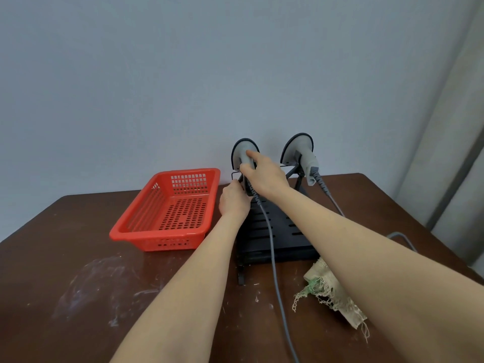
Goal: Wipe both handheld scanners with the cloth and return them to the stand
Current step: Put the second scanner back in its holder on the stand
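Note:
Two grey handheld scanners hang on a black wire stand (277, 231) at the table's back edge. My right hand (264, 174) grips the handle of the left scanner (243, 150), its forefinger laid along the neck. My left hand (233, 201) holds the stand's wire frame just below that scanner. The right scanner (301, 153) sits untouched in its holder, cable trailing off to the right. A frayed beige cloth (332, 292) lies on the table in front of the stand, partly under my right forearm.
A red perforated plastic basket (167, 208) with nothing in it stands left of the stand. The left scanner's grey cable (275, 271) runs down toward me across the stand's base. The brown table (78, 284) shows white smears. A wall is close behind, a curtain at right.

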The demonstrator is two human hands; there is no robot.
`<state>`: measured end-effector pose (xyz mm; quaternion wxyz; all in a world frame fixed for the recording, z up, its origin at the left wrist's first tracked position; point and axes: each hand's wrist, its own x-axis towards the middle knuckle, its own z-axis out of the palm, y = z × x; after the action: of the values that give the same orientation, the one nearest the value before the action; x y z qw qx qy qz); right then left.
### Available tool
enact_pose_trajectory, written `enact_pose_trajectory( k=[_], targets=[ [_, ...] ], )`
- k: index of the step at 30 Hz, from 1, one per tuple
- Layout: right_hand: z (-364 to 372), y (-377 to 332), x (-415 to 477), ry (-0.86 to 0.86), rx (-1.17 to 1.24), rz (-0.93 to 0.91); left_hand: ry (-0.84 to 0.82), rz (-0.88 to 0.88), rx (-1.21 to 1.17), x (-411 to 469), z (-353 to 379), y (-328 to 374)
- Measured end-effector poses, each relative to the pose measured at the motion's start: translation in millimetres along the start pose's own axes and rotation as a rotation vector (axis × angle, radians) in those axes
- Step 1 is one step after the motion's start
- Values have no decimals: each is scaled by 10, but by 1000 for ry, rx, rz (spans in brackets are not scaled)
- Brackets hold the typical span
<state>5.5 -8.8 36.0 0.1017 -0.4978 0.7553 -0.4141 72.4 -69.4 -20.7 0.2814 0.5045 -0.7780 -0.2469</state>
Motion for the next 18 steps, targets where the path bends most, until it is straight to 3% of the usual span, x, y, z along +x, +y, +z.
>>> enact_pose_trajectory(
  k=[18],
  targets=[
    [-53,-35,-53,-46,38,55,-102,92,18,53,-103,38]
  ],
)
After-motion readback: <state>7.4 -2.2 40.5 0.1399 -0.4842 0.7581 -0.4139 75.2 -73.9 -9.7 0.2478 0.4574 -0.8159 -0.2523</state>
